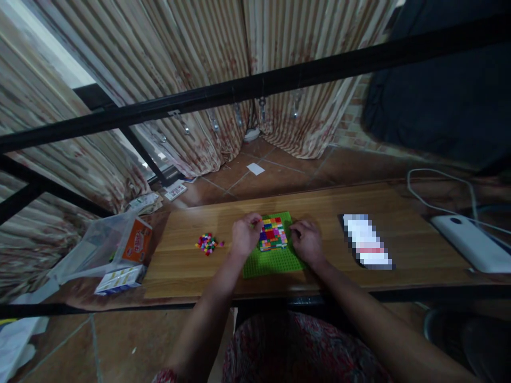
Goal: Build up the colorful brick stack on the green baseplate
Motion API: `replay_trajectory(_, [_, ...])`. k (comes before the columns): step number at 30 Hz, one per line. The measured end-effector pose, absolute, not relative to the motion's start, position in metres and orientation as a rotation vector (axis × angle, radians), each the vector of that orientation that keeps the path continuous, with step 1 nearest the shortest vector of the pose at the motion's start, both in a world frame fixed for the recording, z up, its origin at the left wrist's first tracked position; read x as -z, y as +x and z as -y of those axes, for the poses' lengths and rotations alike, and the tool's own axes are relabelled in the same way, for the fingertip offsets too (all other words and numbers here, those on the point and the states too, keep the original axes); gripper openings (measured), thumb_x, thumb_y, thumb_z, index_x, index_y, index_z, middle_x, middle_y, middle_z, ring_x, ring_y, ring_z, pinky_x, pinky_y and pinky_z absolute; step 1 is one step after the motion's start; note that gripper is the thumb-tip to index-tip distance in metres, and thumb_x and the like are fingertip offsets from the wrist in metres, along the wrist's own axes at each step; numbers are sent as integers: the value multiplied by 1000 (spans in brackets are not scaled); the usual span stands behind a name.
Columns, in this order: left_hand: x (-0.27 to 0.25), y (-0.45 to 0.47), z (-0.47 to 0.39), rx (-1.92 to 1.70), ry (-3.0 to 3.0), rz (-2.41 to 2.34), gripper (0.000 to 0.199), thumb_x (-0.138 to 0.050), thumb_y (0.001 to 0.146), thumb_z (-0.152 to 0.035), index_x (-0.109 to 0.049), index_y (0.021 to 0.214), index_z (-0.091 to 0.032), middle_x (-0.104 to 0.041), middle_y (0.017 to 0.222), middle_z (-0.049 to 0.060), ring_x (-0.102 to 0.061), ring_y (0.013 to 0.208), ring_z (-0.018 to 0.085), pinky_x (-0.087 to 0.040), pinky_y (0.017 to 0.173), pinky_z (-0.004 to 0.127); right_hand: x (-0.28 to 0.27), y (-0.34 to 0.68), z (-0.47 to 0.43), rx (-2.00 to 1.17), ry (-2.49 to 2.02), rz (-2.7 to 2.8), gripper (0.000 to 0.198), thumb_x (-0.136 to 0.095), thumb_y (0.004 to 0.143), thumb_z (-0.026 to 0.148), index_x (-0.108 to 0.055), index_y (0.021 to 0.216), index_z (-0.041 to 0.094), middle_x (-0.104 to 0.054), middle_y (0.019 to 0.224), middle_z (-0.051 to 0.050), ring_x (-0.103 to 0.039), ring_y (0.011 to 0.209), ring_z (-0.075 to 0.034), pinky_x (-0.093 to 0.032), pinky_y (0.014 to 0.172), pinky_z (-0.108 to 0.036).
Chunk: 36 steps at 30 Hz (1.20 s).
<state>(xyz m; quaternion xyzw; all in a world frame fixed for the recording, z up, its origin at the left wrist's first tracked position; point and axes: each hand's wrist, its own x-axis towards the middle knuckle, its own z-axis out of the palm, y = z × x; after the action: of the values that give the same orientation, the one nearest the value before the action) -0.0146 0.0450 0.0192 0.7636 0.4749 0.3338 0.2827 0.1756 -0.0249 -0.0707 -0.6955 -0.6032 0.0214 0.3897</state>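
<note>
A block of multicoloured toy bricks [273,234] stands on a green studded baseplate [271,264]. At the block's upper left corner is my left hand [245,234], with thumb and fingers pinched together. A speck of red shows by its fingertips, too small to name for sure. My right hand [307,240] is by the baseplate's right edge, its fingers curled inward towards the block. Whether anything is between them is hidden. To the left of my left hand lies a small pile of loose coloured bricks [206,243], with a single pink one beside it.
The wooden table [183,276] also bears a phone [367,242] on the right and a white device [473,242] with a cable [439,205]. Left of the table are a clear plastic bin [99,247] and a small box [120,279]. A dark rail [239,88] crosses beyond.
</note>
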Motion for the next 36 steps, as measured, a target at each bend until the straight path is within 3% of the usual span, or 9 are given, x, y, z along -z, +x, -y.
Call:
replay_trajectory(12, [7, -36, -71, -1025, 1670, -1195, 2, -68, 66, -17, -69, 64, -18, -69, 68, 1, -62, 65, 13, -49, 67, 25, 70, 176, 24, -78, -1780, 1531, 19, -49, 81, 16, -68, 83, 20, -64, 87, -6, -53, 88, -22, -41, 83, -36])
replay_trajectory(27, [10, -28, -70, -999, 1657, -1128, 5, -69, 68, -21, -71, 64, -19, -70, 68, 1, -62, 64, 13, -50, 65, 26, 69, 175, 25, -89, -1787, 1521, 20, -49, 82, 15, -68, 84, 20, -63, 88, -6, -53, 90, -23, -41, 84, -36])
replay_trajectory(36, [8, -24, -70, -984, 1414, -1147, 9, -76, 59, -23, -70, 63, -17, -68, 64, 0, -59, 59, 11, -49, 63, 25, 69, 175, 25, -80, -1788, 1522, 20, -49, 82, 16, -68, 84, 21, -64, 89, -7, -53, 88, -23, -41, 83, -36])
